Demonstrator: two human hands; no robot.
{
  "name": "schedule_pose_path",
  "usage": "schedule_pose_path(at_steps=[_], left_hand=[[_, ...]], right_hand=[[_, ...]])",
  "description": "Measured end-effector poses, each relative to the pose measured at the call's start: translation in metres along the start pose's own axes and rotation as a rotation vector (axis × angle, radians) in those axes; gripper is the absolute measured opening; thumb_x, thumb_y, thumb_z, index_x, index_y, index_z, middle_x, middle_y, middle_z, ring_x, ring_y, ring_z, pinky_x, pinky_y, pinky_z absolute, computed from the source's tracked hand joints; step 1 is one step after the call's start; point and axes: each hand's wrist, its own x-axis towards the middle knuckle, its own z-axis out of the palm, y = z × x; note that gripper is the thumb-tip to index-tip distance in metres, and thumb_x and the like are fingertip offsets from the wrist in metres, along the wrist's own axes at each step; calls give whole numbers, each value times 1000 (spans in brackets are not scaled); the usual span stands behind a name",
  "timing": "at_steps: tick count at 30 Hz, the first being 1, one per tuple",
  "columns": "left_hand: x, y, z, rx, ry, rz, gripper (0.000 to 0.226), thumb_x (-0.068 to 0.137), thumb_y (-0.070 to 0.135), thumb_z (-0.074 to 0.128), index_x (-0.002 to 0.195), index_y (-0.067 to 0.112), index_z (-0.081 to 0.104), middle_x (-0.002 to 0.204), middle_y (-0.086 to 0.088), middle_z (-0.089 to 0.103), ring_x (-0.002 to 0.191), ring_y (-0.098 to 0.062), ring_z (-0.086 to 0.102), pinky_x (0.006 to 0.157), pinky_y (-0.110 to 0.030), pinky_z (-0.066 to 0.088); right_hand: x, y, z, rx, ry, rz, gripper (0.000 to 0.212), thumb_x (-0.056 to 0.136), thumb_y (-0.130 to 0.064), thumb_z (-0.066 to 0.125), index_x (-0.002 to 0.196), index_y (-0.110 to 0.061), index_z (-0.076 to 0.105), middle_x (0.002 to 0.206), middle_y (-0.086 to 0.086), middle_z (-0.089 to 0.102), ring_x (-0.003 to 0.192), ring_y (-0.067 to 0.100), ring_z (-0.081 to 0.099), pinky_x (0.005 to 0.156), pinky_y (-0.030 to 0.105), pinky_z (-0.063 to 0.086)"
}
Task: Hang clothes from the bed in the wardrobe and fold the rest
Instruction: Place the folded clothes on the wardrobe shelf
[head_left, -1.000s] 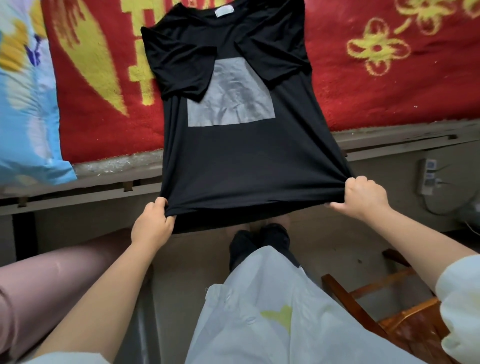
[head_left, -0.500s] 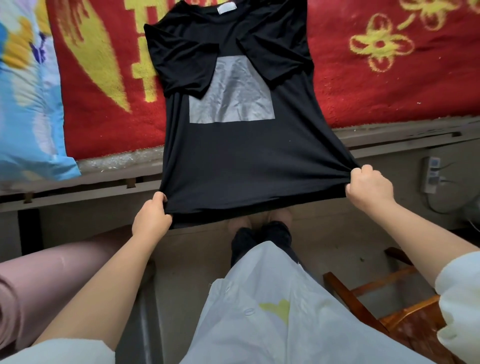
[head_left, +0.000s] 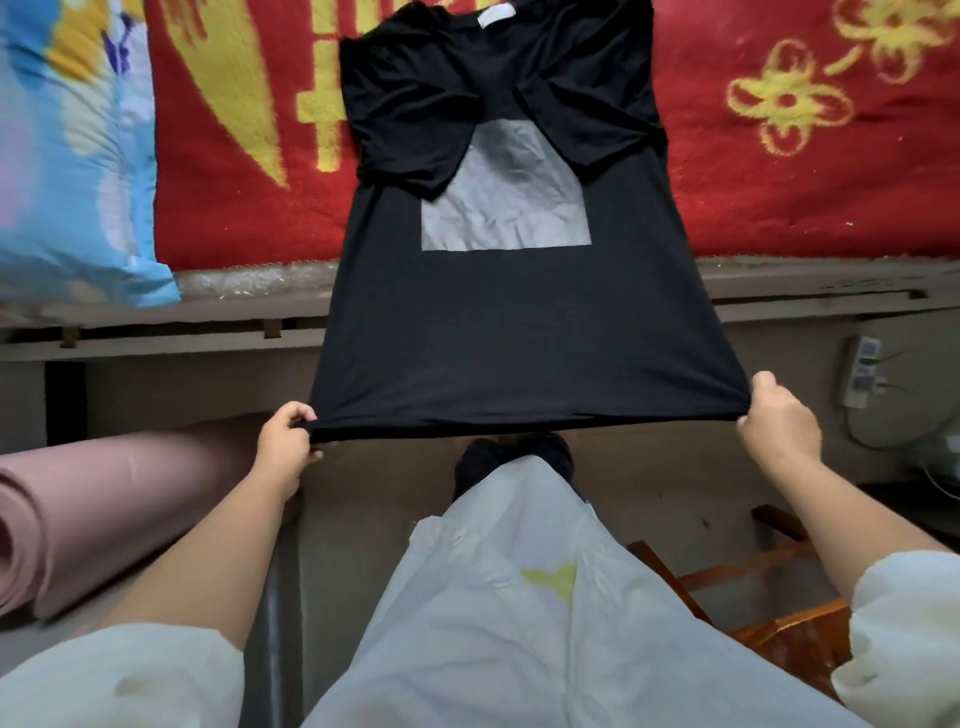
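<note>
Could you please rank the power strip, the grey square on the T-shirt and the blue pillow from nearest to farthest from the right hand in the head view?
From the right hand:
1. Power strip, on the wall just right of it.
2. Grey square, up on the T-shirt.
3. Blue pillow, far left on the bed.

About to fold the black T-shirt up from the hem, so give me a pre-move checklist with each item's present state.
1. Left hand grips its hem corner: ok.
2. Right hand grips the other corner: ok.
3. Both sleeves folded inward over the black T-shirt: ok.
4. Hem stretched straight between the hands: ok.
5. Upper half lies on the red blanket: ok.
6. Back layer smooth underneath: cannot tell.
</note>
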Motion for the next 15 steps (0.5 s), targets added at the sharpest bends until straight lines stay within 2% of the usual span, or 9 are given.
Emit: schedule_pose_path(at_steps=[2, 4, 6, 8, 10, 12, 13, 15], left_hand=[[-3, -6, 0, -67, -28, -57, 43, 86, -18, 23, 65, 15, 41, 75, -4, 44, 58, -14, 47, 36, -12, 36], [-5, -12, -1, -39, -70, -70, 44, 87, -18, 23, 65, 14, 42, 75, -5, 46, 53, -13, 53, 35, -10, 36], [-5, -14, -3, 7, -110, -80, 44, 88, -18, 22, 65, 12, 43, 73, -6, 49, 38, -5, 57, 32, -9, 34], [-6, -12, -7, 16, -135, -129, 43, 90, -16, 21, 65, 11, 43, 72, -7, 49, 32, -3, 55, 31, -9, 34], [-6, -8, -11, -10, -175, -173, 42, 92, -14, 21, 66, 10, 43, 73, -9, 49, 31, -5, 55, 31, -10, 38], [-6, 1, -16, -62, -203, -202, 40, 93, -12, 22, 68, 9, 45, 73, -12, 50, 30, -8, 55, 33, -12, 41], [-6, 6, -17, -101, -211, -215, 39, 94, -11, 22, 69, 8, 45, 74, -13, 50, 32, -10, 56, 34, -13, 43], [-6, 20, -21, -217, -220, -240, 36, 96, -7, 24, 73, 8, 47, 78, -14, 51, 47, -19, 62, 42, -18, 49]], right_hand=[[-8, 0, 2, 76, -6, 19, 22, 85, 6, 44, 105, -2, 43, 111, 23, 49, 89, 38, 49, 68, 36, 37], [-15, 0, 4, 101, -26, -39, 32, 85, 8, 42, 114, -3, 45, 116, 19, 43, 84, 33, 45, 70, 35, 38], [-15, 1, 7, 51, -98, -123, 29, 84, 9, 41, 109, -4, 49, 109, 15, 40, 80, 29, 41, 68, 32, 36], [-11, 0, 6, -18, -182, -130, 28, 85, 8, 40, 106, -5, 54, 99, 13, 39, 81, 30, 42, 68, 32, 36], [-2, -6, -1, -14, -222, -17, 28, 85, 7, 39, 103, -6, 58, 98, 15, 45, 88, 33, 47, 71, 33, 40], [10, -15, -6, 137, -239, 169, 28, 86, 6, 40, 98, -8, 62, 93, 12, 52, 97, 34, 53, 74, 34, 45], [17, -18, -10, 215, -220, 286, 27, 88, 4, 39, 99, -7, 62, 90, 10, 53, 98, 32, 55, 69, 31, 48], [21, -24, -19, 596, -172, 574, 25, 93, -2, 35, 106, -4, 56, 100, 7, 55, 96, 25, 57, 61, 28, 52]])
